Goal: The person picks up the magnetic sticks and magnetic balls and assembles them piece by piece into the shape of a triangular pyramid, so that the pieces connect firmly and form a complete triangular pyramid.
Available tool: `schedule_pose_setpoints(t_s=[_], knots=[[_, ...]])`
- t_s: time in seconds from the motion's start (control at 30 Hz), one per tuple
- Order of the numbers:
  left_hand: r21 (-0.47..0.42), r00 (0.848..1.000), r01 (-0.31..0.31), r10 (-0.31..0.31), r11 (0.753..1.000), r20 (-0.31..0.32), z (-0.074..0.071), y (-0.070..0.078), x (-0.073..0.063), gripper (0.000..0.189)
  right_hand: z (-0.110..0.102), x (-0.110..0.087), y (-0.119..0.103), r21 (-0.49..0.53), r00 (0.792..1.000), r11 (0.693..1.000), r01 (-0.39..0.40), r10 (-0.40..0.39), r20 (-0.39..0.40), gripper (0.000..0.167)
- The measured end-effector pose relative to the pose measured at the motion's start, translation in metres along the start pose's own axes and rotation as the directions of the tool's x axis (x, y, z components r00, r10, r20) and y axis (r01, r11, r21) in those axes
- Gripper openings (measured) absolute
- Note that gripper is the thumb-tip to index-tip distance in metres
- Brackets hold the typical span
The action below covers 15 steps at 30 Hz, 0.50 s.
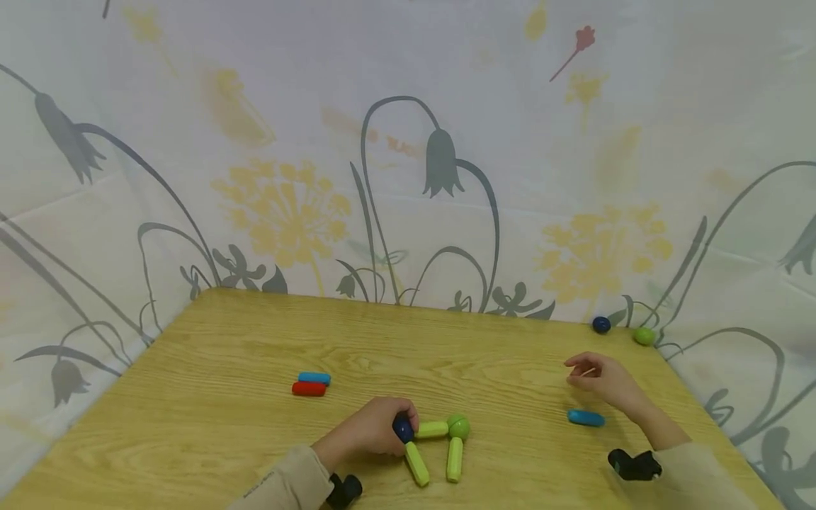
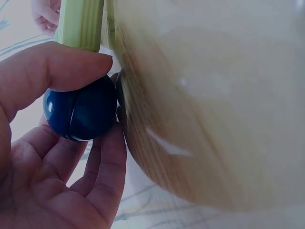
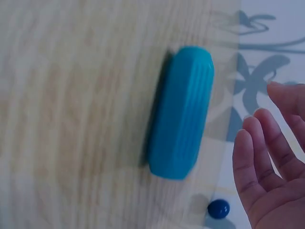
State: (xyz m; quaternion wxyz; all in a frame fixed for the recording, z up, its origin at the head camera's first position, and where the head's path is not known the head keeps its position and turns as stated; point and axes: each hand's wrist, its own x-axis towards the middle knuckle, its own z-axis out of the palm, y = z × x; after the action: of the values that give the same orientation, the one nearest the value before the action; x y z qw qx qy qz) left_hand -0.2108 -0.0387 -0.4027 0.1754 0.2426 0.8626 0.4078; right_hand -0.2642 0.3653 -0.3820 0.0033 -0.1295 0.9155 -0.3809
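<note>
My left hand (image 1: 377, 427) pinches a dark blue ball (image 2: 81, 107) between thumb and fingers, low at the table. Beside that ball lie two light green rods, one (image 1: 433, 429) running right to a green ball (image 1: 458, 426), the other (image 1: 417, 464) slanting toward the front. From the green ball a further light green rod (image 1: 455, 459) points to the front. My right hand (image 1: 602, 381) hovers over the right side with loosely bent fingers and holds nothing. A blue rod (image 3: 182, 113) lies on the table close to it.
A blue rod (image 1: 314, 378) and a red rod (image 1: 309, 389) lie side by side left of centre on the wooden table (image 1: 191, 397). At the back right corner rest another dark blue ball (image 1: 601, 325) and a green ball (image 1: 644, 336). A flower-patterned curtain (image 1: 395, 234) hangs behind.
</note>
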Motion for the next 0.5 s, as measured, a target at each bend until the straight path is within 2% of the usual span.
schedule_pose_setpoints(t_s=[0.27,0.37,0.5], knots=[[-0.017,1.0,0.018,-0.018,1.0,0.007,-0.002,-0.002,0.008,0.034,-0.021,0.023,0.025,0.007,0.999,0.999,-0.037,0.038,-0.027,0.035],[-0.027,1.0,0.018,-0.018,0.999,0.009,-0.002,-0.003,0.01,0.035,-0.029,0.031,0.036,-0.021,0.999,0.999,-0.029,0.028,-0.019,0.036],[-0.041,1.0,0.011,-0.011,0.999,0.01,-0.002,-0.005,0.01,0.035,-0.042,0.04,0.051,-0.072,0.998,0.997,-0.02,0.016,-0.053,0.037]])
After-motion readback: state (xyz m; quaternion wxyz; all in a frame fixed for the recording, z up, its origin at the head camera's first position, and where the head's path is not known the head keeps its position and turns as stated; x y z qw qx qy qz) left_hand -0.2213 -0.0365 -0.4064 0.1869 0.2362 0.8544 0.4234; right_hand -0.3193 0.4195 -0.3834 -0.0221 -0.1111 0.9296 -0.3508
